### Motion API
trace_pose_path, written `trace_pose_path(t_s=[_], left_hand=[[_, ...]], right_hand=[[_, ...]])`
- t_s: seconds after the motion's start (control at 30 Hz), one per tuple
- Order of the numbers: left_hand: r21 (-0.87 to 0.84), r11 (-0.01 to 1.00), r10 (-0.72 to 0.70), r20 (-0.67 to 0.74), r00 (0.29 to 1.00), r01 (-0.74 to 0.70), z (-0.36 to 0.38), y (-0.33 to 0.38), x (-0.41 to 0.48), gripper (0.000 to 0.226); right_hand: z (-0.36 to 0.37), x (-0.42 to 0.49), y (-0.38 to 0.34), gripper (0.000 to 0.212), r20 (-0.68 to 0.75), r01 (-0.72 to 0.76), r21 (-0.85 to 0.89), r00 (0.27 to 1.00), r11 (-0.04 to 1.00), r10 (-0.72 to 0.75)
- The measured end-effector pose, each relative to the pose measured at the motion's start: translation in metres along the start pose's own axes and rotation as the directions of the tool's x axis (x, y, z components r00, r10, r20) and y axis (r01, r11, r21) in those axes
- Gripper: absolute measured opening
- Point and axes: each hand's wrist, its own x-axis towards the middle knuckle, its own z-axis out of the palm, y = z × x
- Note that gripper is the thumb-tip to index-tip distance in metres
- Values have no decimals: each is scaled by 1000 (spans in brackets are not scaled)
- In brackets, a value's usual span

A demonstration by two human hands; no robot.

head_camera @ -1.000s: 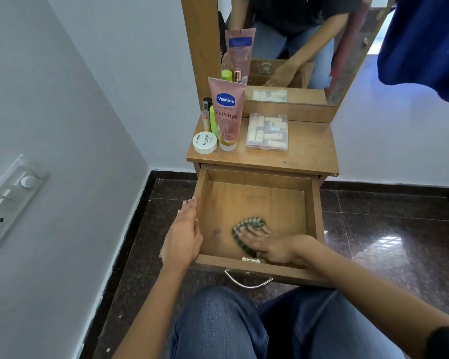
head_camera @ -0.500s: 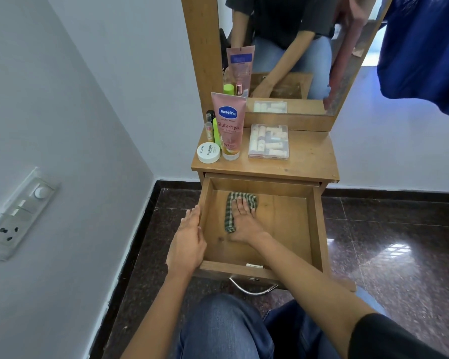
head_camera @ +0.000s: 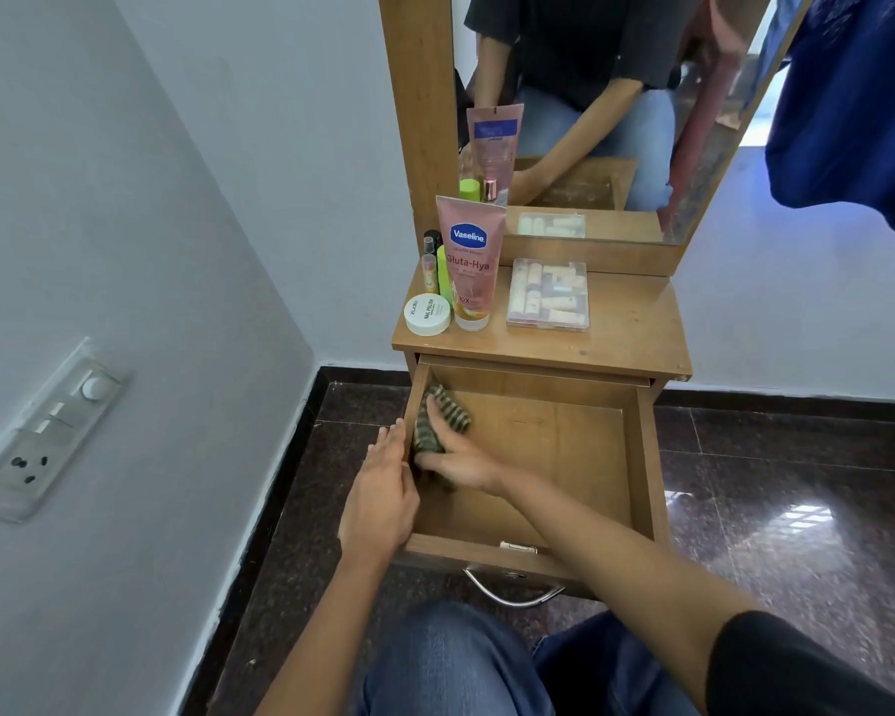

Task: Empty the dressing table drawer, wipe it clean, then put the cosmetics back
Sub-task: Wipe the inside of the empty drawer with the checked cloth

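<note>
The wooden drawer is pulled out and holds only a green checked cloth. My right hand grips the bunched cloth and presses it against the drawer's left inner wall near the back corner. Flat along the outside of the left rim lies my left hand, its fingers straight. The cosmetics stand on the dressing table top: a pink Vaseline tube, a white round jar, a green tube, small bottles and a clear box of small tubes.
A mirror rises behind the table top. The wall with a switch panel is close on the left. Blue fabric hangs at the upper right. Dark tiled floor surrounds the table, and my knees are just below the drawer handle.
My right hand carried the cloth from the drawer's front middle to the back, then over to the left inner wall. The left hand stayed on the left rim.
</note>
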Motion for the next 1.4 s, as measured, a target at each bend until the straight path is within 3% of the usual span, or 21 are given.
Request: trace_pose_path(t_s=[0.07, 0.13, 0.2, 0.33, 0.43, 0.5, 0.57, 0.7, 0.87, 1.07, 1.17, 1.3, 1.4], left_hand=[[0, 1000, -2, -2, 1000, 2, 1, -1, 0, 54], [10, 1000, -3, -5, 1000, 3, 3, -2, 1, 54], [12, 1000, 0, -9, 1000, 0, 5, -3, 1, 55], [-1, 1000, -28, -16, 999, 28, 5, -3, 1, 57], [1, 1000, -13, -19, 1000, 13, 5, -2, 1, 57], [2, 1000, -3, -22, 1000, 3, 5, -2, 2, 57], [3, 1000, -3, -27, 1000, 3, 6, -2, 1, 58], [-12, 1000, -15, -17, 1000, 15, 4, -2, 0, 60], [-46, 998, -51, -12, 999, 50, 3, -1, 0, 61], [-66, 996, -54, -35, 998, 51, 4, -2, 1, 61], [-64, 995, -76, -27, 997, 74, 5, -4, 1, 58], [-73, 993, -93, -19, 996, 91, 5, -3, 0, 58], [-80, 993, -90, -11, 996, 88, 5, -4, 0, 59]], right_hand=[[4, 6, -4, 90, 69, -71, 174, 996, 982, 60], [5, 11, -5, 78, 30, -57, 456, 998, 888, 48], [5, 19, -10, 64, -37, -57, 584, 995, 810, 97], [9, 28, -19, 66, -70, -77, 481, 990, 873, 126], [14, 19, -1, 79, 32, -77, 432, 997, 898, 70], [20, 8, 14, 76, 118, -84, 392, 992, 916, 41], [22, 2, 16, 67, 129, -79, 425, 991, 902, 26], [7, 14, -22, 63, -21, -86, 594, 992, 799, 123], [5, 4, -23, 86, -10, -75, 371, 996, 925, 85], [12, -26, 2, 88, 186, -72, 225, 982, 972, 30], [-2, -35, 4, 79, 356, -109, 59, 931, 992, 81], [-29, -34, -16, 73, 561, -48, -212, 812, 976, 162], [-39, -30, -30, 66, 622, -31, -264, 759, 964, 194]])
